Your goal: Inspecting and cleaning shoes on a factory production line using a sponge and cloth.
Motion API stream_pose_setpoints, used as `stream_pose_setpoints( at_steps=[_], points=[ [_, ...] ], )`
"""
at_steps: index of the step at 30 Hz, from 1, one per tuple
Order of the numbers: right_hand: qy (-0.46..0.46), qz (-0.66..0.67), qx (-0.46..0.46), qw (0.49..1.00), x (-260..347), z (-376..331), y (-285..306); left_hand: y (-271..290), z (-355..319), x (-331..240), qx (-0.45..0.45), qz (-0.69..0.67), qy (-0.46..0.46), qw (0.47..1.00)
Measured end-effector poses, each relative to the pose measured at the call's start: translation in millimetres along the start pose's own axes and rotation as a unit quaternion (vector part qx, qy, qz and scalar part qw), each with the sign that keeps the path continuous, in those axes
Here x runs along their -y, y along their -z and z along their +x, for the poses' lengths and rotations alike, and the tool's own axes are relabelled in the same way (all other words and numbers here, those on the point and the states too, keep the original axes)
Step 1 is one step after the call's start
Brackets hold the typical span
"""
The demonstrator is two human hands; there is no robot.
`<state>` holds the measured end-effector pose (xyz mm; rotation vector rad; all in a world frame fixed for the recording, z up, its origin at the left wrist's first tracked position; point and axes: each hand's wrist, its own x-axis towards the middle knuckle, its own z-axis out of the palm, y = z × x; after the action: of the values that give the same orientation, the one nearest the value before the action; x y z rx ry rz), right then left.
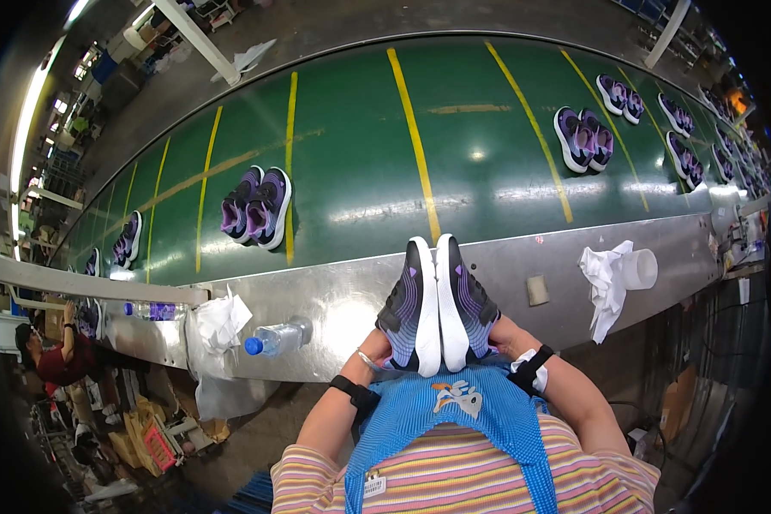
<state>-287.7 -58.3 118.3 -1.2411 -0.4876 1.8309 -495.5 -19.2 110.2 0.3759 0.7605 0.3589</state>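
Observation:
A pair of black and purple sneakers with white soles is held upright in front of my apron, toes pointing away and soles pressed together. My left hand (375, 346) is closed around the heel end of the left sneaker (409, 300). Around the heel of the right sneaker (465, 300) my right hand (508, 337) is closed in the same way. The shoes partly hide the fingers of both hands. Their toes reach over the metal ledge (343, 308) to the near edge of the green conveyor belt (351, 146).
More sneaker pairs lie on the belt, one pair (257, 208) left and another (583, 140) right. The ledge holds a clear bottle (278, 337), crumpled white paper (223, 321), a beige block (537, 290) and a white cup (640, 269) beside a cloth (606, 278). Another person (56, 351) stands far left.

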Motion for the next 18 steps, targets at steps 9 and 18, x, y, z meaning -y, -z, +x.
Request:
stream_pose_setpoints(
  at_steps=[9, 18],
  points=[
    [0.028, -0.056, 0.016, 0.998, -15.0, -34.7, 49.3, 15.3, 3.7, -18.3, 0.033, 0.042, 0.007, 0.999],
    [0.131, -0.141, 0.04, 0.981, 6.8, -49.0, 67.8, 23.2, -20.9, -50.3, 0.047, 0.413, -0.218, 0.883]
  ],
)
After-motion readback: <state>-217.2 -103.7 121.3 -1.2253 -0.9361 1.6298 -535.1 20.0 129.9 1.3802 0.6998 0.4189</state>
